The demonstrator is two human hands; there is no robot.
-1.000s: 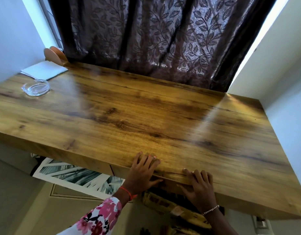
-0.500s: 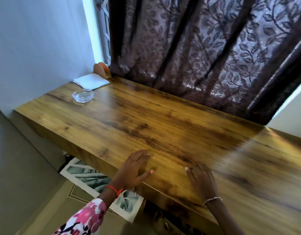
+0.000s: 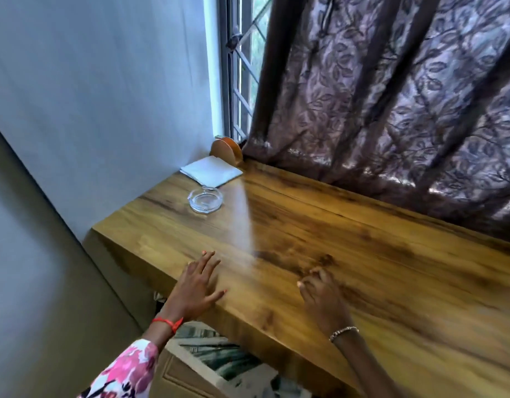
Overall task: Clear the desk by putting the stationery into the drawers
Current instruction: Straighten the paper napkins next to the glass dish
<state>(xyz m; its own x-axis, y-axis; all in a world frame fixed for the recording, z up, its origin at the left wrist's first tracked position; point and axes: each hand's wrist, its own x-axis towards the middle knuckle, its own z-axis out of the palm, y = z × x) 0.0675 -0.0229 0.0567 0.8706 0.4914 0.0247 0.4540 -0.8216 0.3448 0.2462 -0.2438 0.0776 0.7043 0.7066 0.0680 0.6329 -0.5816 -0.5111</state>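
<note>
Two hands, both ours, empty. Left hand (image 3: pixel 196 285): grip fully spread, palm and fingers flat on the front edge of the desk (image 3: pixel 362 254). Right hand (image 3: pixel 322 297): fingers loosely curled, holding nothing, over the wood. One glass ashtray (image 3: pixel 205 199) near the far left corner; one white folded paper (image 3: pixel 211 170) just behind it; one round wooden holder (image 3: pixel 226 150) against the curtain (image 3: pixel 391 96).

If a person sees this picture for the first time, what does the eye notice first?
First the wide wooden desk, nearly bare, with the dark leaf-patterned curtain hanging behind it. Next the two hands at its near edge: the left hand flat with fingers spread, the right hand loosely curled. In the far left corner lie a glass ashtray and white paper.
</note>
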